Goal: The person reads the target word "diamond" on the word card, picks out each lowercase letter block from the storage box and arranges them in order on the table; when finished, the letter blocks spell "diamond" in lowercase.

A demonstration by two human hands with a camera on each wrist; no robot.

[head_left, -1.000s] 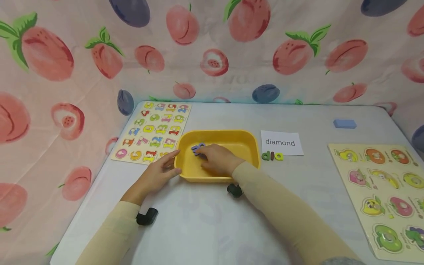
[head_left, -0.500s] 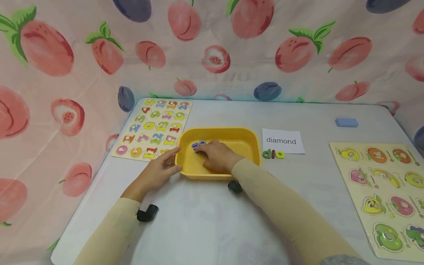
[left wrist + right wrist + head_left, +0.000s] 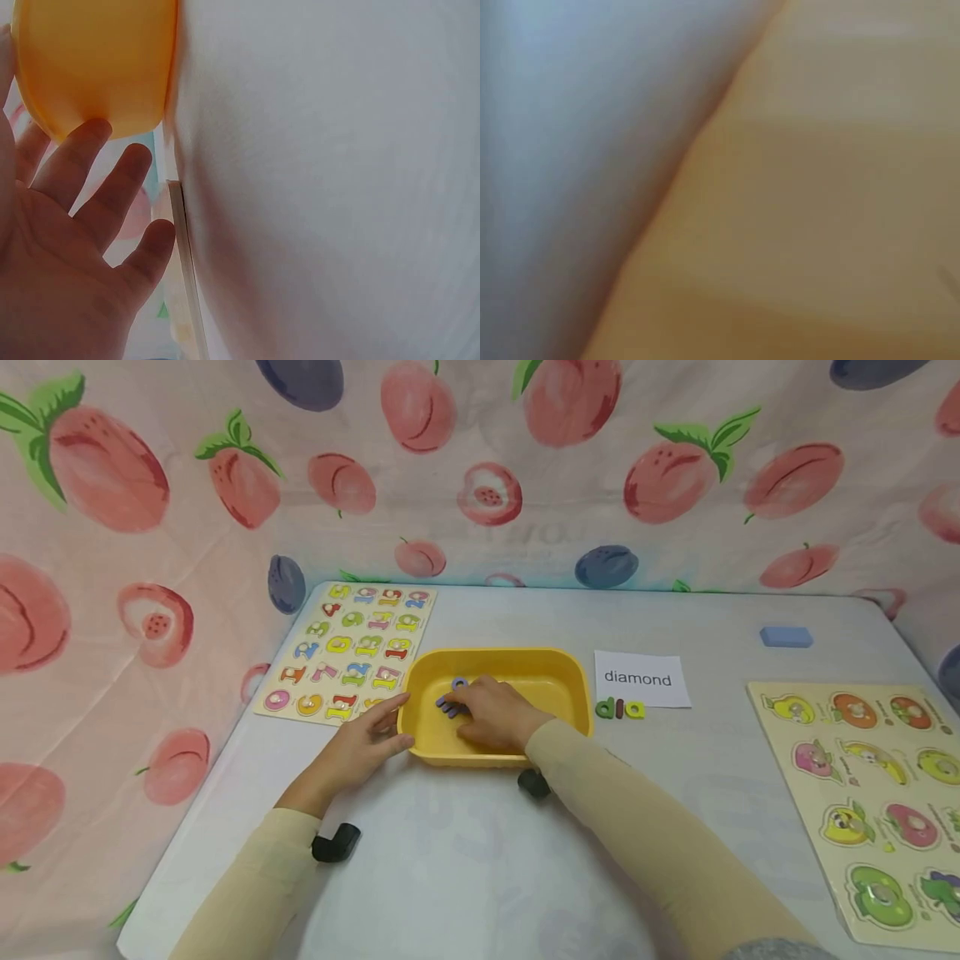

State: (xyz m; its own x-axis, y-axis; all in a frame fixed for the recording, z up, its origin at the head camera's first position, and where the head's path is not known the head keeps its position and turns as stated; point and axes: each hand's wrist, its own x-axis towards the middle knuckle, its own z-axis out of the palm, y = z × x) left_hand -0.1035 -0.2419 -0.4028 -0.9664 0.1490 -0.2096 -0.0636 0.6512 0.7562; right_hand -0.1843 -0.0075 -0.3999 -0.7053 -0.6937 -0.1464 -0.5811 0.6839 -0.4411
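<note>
A yellow plastic tray [image 3: 555, 749] stands mid-table in the head view. My right hand [image 3: 495, 714] reaches into it, index fingertip at purple toy letters [image 3: 450, 707] on its floor. The thumb lies apart from that fingertip; the fingers partly cover the letters. My left hand [image 3: 362, 747] is at the tray's left end, thumb and fingers spread near the rim. In the left wrist view, straight spread fingers [image 3: 116, 191] lie against or close to the tray wall [image 3: 97, 67]. The right wrist view holds only the blurred tray side [image 3: 817, 202].
A white card [image 3: 642, 680] printed "diamond" lies right of the tray, with coloured letters [image 3: 619, 709] reading "dia" below it. A number puzzle board [image 3: 348, 652] is at the back left. A fruit puzzle board [image 3: 862, 777] lies on the right, and a blue block [image 3: 786, 637] behind it.
The purple letters have shifted and turned slightly under my right fingertips. My left hand stays at the tray's left end. The head view has tilted slightly.
</note>
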